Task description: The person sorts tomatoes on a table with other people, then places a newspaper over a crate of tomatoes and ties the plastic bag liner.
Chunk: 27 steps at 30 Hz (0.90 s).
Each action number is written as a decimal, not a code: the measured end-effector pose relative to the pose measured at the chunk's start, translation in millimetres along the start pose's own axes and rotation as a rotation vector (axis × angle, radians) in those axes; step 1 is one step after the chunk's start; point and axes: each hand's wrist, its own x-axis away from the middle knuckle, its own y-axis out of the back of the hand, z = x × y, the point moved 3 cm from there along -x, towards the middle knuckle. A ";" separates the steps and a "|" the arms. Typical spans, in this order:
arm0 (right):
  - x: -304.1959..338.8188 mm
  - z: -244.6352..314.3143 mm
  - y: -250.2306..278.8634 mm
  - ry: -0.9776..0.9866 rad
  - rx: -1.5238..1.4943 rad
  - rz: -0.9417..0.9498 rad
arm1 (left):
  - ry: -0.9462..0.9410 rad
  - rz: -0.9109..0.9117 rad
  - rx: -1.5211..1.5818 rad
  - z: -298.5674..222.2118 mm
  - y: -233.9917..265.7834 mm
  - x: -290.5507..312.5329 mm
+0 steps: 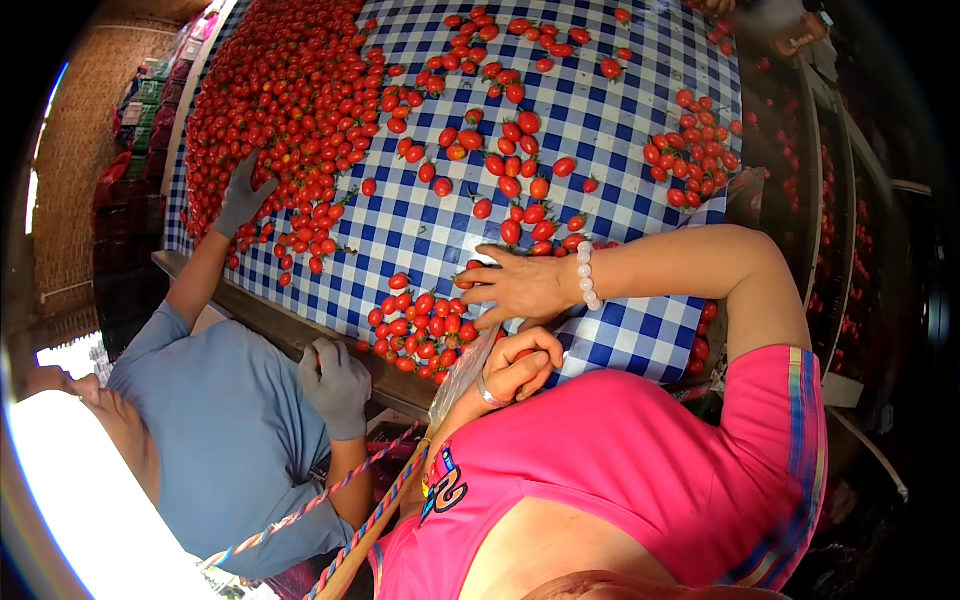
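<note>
My right hand [525, 283], wearing a beaded bracelet [587, 275], lies palm down on the checked tablecloth [410, 235] with its fingers spread. Its fingertips touch or almost touch a few small red tomatoes [470, 272]. Closer to my body, my left hand [515, 366] is closed with its fingers curled; a bit of red shows at them, but what they hold is mostly hidden. A clear plastic bag [462, 382] hangs beside this hand. Left of it, at the table edge, sits a small pile of tomatoes [425, 328].
A large tomato heap [290, 95] covers the far left. Beside me a co-worker in a blue shirt [225, 400] has one gloved hand [243, 197] at the heap, the other gloved hand [335, 385] near the edge. More tomatoes [690, 155] lie at right. Striped cords [375, 510] cross below.
</note>
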 end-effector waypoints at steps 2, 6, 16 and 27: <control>12.4 1.1 7.1 0.061 0.029 0.093 | -0.017 0.009 -0.003 0.4 1.8 1.8; 71.4 -27.1 48.6 -0.141 0.095 0.193 | -0.075 0.017 0.023 10.0 8.5 -1.7; 253.7 -93.4 153.0 -0.925 0.266 0.230 | -0.143 -0.165 0.087 9.1 8.6 -2.6; 88.3 -173.5 120.1 -0.880 0.404 -0.362 | -0.056 -0.665 0.362 16.9 34.4 -9.7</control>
